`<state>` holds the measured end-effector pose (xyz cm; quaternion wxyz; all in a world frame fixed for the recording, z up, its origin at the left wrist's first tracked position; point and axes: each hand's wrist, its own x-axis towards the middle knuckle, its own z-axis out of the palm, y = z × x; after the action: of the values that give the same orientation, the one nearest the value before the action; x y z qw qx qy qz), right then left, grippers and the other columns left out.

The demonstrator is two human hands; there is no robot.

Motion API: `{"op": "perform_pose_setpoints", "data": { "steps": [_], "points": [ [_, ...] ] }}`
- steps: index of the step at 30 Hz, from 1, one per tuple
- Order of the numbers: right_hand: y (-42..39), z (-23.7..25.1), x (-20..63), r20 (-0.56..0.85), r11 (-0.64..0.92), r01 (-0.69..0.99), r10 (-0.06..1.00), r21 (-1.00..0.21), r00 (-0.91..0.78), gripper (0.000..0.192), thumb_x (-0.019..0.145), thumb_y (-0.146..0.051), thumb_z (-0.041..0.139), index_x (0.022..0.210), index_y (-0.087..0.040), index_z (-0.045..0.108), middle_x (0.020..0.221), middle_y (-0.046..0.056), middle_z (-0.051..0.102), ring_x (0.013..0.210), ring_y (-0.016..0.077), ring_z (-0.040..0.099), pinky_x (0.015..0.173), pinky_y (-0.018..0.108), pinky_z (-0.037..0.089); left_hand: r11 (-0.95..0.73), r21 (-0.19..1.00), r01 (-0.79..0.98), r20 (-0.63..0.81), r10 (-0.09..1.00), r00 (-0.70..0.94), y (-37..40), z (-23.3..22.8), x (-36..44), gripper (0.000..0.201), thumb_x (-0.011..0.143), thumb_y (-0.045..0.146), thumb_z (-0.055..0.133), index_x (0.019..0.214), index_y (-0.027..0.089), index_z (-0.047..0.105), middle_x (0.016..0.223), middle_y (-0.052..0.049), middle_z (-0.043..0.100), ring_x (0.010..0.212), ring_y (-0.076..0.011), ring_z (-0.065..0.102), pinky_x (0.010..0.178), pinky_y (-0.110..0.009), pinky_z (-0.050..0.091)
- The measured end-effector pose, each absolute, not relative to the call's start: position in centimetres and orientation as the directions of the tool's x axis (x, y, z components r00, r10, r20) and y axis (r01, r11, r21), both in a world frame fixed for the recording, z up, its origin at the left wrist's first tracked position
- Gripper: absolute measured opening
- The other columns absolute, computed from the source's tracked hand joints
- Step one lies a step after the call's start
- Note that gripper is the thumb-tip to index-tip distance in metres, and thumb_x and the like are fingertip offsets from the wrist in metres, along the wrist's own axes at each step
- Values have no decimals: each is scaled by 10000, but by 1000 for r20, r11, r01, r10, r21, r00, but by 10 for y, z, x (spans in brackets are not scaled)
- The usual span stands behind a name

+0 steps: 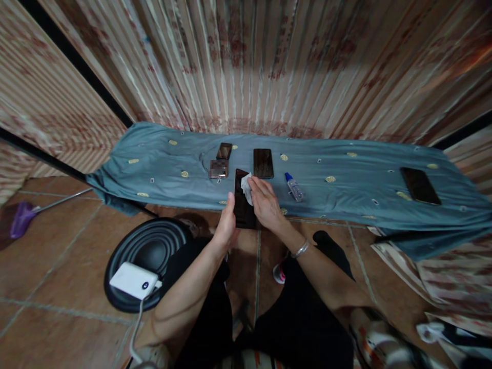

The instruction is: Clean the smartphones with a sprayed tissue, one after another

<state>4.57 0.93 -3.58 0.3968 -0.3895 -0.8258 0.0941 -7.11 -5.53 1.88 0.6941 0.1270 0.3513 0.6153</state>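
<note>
Hidden: lower end of the dark phone (242,202) covered by both hands; screen detail lost in shadow and glare.
Blurred: small square patch (218,168) at 11 o'clock from the hands, contents unreadable.
Cut off: white items at the 4 o'clock corner of the view, too cropped to identify.
Dark phone: long, black, glossy slab, lying lengthwise at the near edge of the surface (346,169), overhanging toward the knees.
White cloth (246,187): crumpled wad, pressed on the upper half of the dark phone's screen.
Left hand (226,220): curled around the phone's left edge, thumb up along the side, gripping it.
Right hand (265,202): fingers bunched, pinching the white cloth against the glass; silver bracelet (300,249) on the wrist.
Surface: draped in a teal sheet with small yellow motifs.
At 12 o'clock from the hands: second black phone (263,163), flat, just apart from the first.
At 11 o'clock: smaller dark phone (223,150) above the blurred patch.
At 2 o'clock: little clear bottle (294,186) with a blue cap, lying on its side.
At 3 o'clock, well apart: large dark phone (419,185).
At 8 o'clock, on the floor: white power bank (134,280) resting on a round black object (148,246).
</note>
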Motion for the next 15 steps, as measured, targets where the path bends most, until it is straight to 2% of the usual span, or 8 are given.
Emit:
{"op": "perform_pose_setpoints", "data": {
  "steps": [5, 9, 12, 15],
  "points": [
    [-7, -36, 36, 611, 736, 513, 665, -441, -429, 478, 1000, -181, 329, 1437, -95, 503, 1423, 190, 567, 1354, 265, 489, 1133, 509, 443, 166, 624, -764, -318, 947, -54, -54, 28, -77, 581, 1024, 490, 268, 1314, 144, 633, 1253, -101, 713, 1311, -243, 569, 1142, -383, 405],
    [-19, -38, 30, 644, 773, 473, 624, -424, -442, 485, 1005, -169, 327, 1466, -139, 474, 1423, 164, 574, 1347, 259, 497, 1112, 507, 473, 167, 629, -759, -370, 923, -104, -52, 28, -84, 585, 999, 545, 317, 1185, 139, 695, 1144, -102, 752, 1223, -259, 634, 1073, -384, 478],
    [-29, -38, 27, 647, 791, 456, 604, -409, -466, 490, 1007, -160, 326, 1479, -145, 456, 1433, 163, 565, 1358, 261, 489, 1112, 511, 473, 163, 645, -746, -388, 912, -136, -51, 27, -89, 574, 984, 574, 341, 1040, 155, 729, 1043, -90, 774, 1126, -239, 687, 994, -347, 533],
    [-38, -35, 26, 643, 814, 422, 577, -400, -504, 490, 1007, -152, 317, 1477, -111, 450, 1437, 188, 555, 1373, 272, 471, 1111, 519, 470, 166, 657, -735, -397, 906, -149, -51, 27, -92, 591, 996, 565, 287, 942, 178, 730, 915, -77, 783, 1033, -213, 724, 897, -308, 574]
  ]
}}
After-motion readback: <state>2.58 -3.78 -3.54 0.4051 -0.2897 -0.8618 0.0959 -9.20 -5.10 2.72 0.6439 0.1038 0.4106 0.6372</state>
